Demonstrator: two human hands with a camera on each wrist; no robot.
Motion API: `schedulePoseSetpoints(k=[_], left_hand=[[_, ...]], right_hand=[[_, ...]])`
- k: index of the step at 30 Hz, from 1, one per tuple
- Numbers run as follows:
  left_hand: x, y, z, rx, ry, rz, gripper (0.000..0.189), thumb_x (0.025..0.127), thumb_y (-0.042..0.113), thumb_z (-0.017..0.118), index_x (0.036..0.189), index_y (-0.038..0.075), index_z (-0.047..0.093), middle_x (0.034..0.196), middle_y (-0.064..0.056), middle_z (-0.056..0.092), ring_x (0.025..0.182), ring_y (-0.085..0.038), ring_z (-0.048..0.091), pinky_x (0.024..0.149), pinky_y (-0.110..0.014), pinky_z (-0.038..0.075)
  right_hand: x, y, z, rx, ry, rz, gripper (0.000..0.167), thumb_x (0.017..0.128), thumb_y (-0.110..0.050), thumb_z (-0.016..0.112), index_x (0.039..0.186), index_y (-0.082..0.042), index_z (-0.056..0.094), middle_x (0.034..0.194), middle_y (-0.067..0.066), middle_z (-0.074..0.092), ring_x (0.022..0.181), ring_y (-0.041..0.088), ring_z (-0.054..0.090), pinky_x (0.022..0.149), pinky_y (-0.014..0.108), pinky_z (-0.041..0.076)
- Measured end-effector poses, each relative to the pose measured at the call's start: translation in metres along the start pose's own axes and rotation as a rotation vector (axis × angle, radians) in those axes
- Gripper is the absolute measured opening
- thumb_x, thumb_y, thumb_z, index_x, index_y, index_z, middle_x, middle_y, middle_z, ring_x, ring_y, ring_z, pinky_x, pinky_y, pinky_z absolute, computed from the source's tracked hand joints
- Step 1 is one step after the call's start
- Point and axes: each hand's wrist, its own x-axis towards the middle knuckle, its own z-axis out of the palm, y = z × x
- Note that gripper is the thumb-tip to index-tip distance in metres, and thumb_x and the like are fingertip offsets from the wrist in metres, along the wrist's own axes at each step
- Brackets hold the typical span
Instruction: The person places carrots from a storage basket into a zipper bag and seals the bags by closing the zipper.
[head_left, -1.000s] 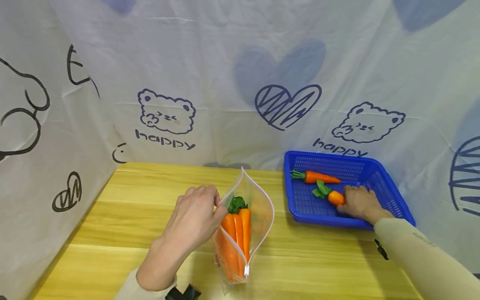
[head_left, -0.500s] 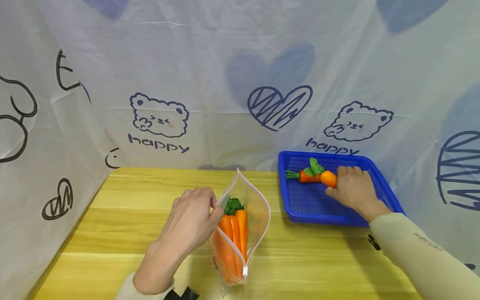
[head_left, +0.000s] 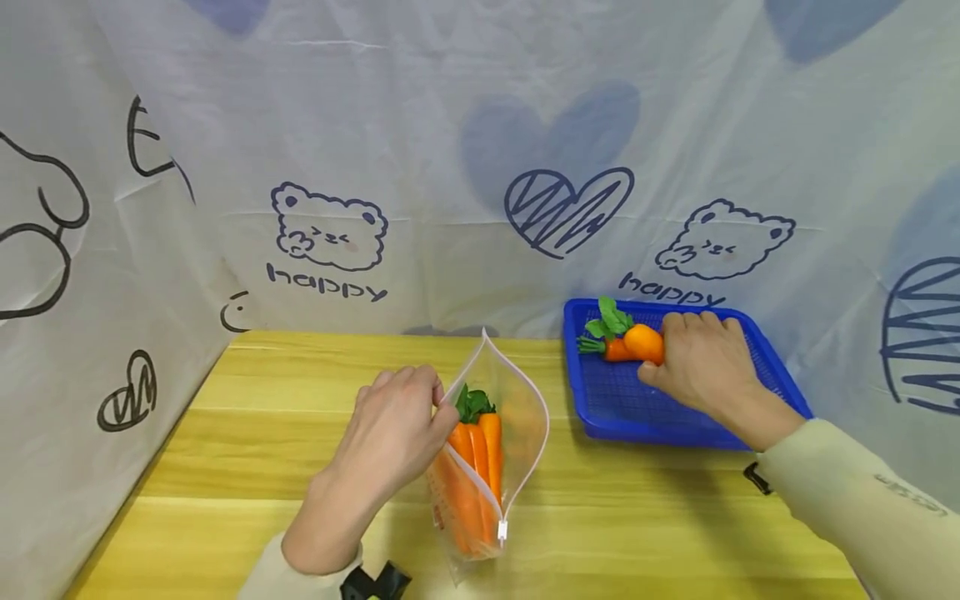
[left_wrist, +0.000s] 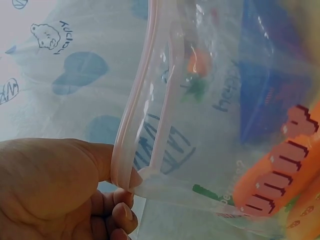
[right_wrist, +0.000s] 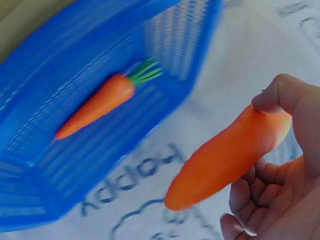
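My left hand (head_left: pixel 390 429) pinches the pink-edged rim of a clear zip bag (head_left: pixel 531 396), whose mouth gapes wide. Several orange carrots (head_left: pixel 480 462) with green tops stand inside it. In the left wrist view, thumb and finger nip the bag's corner near the zip strip (left_wrist: pixel 135 100). Over on the right, my right hand (head_left: pixel 708 362) grips a plump carrot (head_left: pixel 643 343) with leafy green top, raised above a blue basket (head_left: pixel 637 421). The right wrist view shows this carrot (right_wrist: pixel 225 155) between thumb and fingers, apart from a slimmer carrot (right_wrist: pixel 102 105) lying in the basket.
A yellow wood-grain table (head_left: pixel 277 392) carries both bag and basket. Behind it hangs a pale cloth (head_left: pixel 442 167) printed with hearts and bears, and it also closes off the left side. The basket stands right of the bag, near the cloth.
My right hand has lifted the leafy carrot off the basket's floor, moving it up and somewhat left. My left hand keeps its hold on the bag's rim.
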Motion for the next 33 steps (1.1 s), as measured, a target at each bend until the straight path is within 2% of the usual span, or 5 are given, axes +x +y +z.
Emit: schedulePoseSetpoints(k=[13,20,24,29,33], left_hand=[[-0.002,0.004,-0.001,-0.021,0.006,-0.001,0.008,0.090,0.017,0.063,0.084,0.016,0.059,0.075,0.001,0.056,0.074,-0.023,0.048,0.070,-0.036,0.035],[-0.001,0.006,0.002,-0.040,-0.001,-0.013,0.008,0.089,0.016,0.062,0.082,0.015,0.058,0.077,0.000,0.055,0.078,-0.024,0.050,0.072,-0.036,0.035],[-0.001,0.008,0.004,-0.050,-0.010,-0.018,0.009,0.089,0.016,0.062,0.081,0.015,0.057,0.078,0.000,0.055,0.079,-0.025,0.049,0.073,-0.037,0.035],[-0.001,0.011,0.005,-0.045,0.001,-0.003,0.009,0.089,0.016,0.062,0.081,0.015,0.056,0.078,0.000,0.055,0.080,-0.025,0.050,0.074,-0.037,0.035],[-0.001,0.014,0.007,-0.043,0.002,0.016,0.009,0.089,0.016,0.061,0.081,0.015,0.056,0.078,0.000,0.054,0.079,-0.025,0.049,0.074,-0.037,0.035]], right_hand=[[-0.021,-0.078,-0.067,0.086,-0.018,-0.129,0.036,0.081,-0.041,0.075,0.084,-0.010,0.057,0.068,0.001,0.054,0.063,0.022,0.051,0.068,0.041,0.035],[-0.028,-0.128,-0.100,0.264,-0.324,-0.185,0.027,0.082,-0.037,0.072,0.092,-0.014,0.064,0.068,-0.003,0.058,0.059,0.016,0.055,0.054,0.031,0.041],[-0.022,-0.142,-0.104,0.303,-0.463,-0.248,0.021,0.081,-0.036,0.071,0.079,-0.017,0.064,0.060,-0.006,0.051,0.055,0.014,0.052,0.055,0.030,0.037],[-0.012,-0.153,-0.095,0.348,-0.571,-0.272,0.029,0.080,-0.032,0.069,0.061,-0.020,0.050,0.055,-0.009,0.040,0.046,0.010,0.039,0.048,0.025,0.028],[0.000,-0.162,-0.085,0.377,-0.571,-0.240,0.037,0.081,-0.032,0.070,0.056,-0.020,0.046,0.051,-0.009,0.036,0.044,0.010,0.035,0.046,0.024,0.027]])
